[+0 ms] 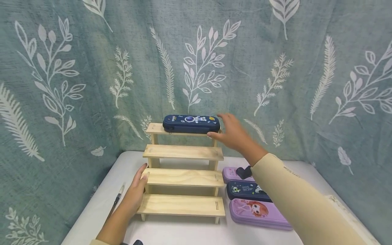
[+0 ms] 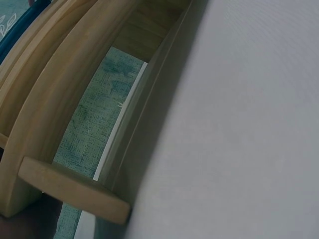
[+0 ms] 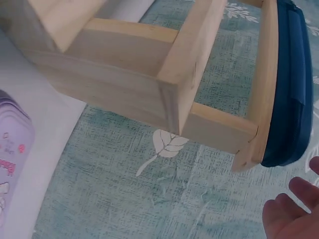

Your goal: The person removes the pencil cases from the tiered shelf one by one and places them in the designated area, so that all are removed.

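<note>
A navy pencil case (image 1: 191, 124) with a space print lies on the top tier of a four-tier wooden stand (image 1: 183, 177). My right hand (image 1: 229, 131) is at the case's right end, fingers spread and thumb toward its front corner. In the right wrist view, a gap shows between the fingertips (image 3: 304, 189) and the end of the case (image 3: 291, 89). My left hand (image 1: 135, 191) rests against the stand's left side, with straight fingers at the end of the third tier down. Only a dark bit of it shows in the left wrist view.
Right of the stand lie a pink-purple pencil case (image 1: 229, 174), a navy one (image 1: 245, 190) and a lilac one with a girl print (image 1: 260, 213). A brush-like pen (image 1: 117, 197) lies left of the stand on the white table (image 1: 171, 233). Patterned green cloth (image 1: 196, 68) hangs behind.
</note>
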The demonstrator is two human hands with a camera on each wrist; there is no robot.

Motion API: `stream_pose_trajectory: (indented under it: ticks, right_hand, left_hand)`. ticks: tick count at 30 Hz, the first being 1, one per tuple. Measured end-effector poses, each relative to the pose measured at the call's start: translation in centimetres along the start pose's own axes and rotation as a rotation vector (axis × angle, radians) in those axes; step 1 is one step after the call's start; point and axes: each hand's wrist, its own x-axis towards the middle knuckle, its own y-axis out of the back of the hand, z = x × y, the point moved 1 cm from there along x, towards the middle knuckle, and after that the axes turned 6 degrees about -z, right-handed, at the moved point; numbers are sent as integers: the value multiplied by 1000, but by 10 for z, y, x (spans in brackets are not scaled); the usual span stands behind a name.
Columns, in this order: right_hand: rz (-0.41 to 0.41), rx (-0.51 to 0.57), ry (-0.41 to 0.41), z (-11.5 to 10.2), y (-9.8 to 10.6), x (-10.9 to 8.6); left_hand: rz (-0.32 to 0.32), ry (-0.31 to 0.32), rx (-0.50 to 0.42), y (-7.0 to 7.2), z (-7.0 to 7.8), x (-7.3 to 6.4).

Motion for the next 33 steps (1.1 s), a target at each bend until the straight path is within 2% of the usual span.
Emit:
stream_pose_trajectory:
  ticks: [9, 15, 19, 33]
  right_hand:
    - [-44, -9, -58, -11, -7, 27]
    - [-71, -37, -59, -10, -15, 39]
    - [-59, -41, -60, -11, -20, 45]
    - [-47, 130, -108, -9, -32, 54]
  left_hand:
    - [-4, -2, 15, 2, 0, -3]
    - [3, 1, 19, -1, -1, -1]
    - [1, -1, 14, -2, -1, 0]
    - [-3, -20, -1, 0, -3, 2]
